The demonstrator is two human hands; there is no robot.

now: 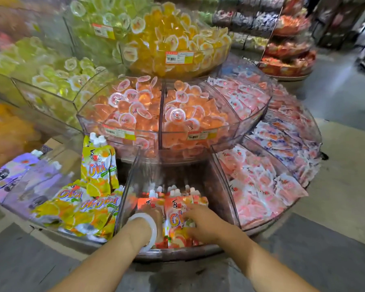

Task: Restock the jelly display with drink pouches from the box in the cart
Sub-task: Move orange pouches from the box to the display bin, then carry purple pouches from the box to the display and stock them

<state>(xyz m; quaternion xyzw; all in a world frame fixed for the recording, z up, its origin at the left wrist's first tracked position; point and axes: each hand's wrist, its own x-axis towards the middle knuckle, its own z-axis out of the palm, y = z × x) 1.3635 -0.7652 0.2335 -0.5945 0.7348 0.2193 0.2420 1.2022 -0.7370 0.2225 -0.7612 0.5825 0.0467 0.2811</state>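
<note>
**Both hands down in the red pouch bin**

The red drink pouches (177,216) stand in the near clear compartment (126,199) of the jelly display (198,144), at 6 o'clock. Their long axes run upright, white spouts pointing toward 12. The right hand (200,222) lies on their fronts, fingers spread and fairly straight. The left hand (154,216) reaches in beside them at 9 o'clock; its grip is hidden. Both hands are about equally close.

Two bare forearms seen, no sleeves worn. A pale, translucent white bangle (144,230) is worn on the left wrist. Nothing is worn on the right wrist; no rings can be made out.
</note>
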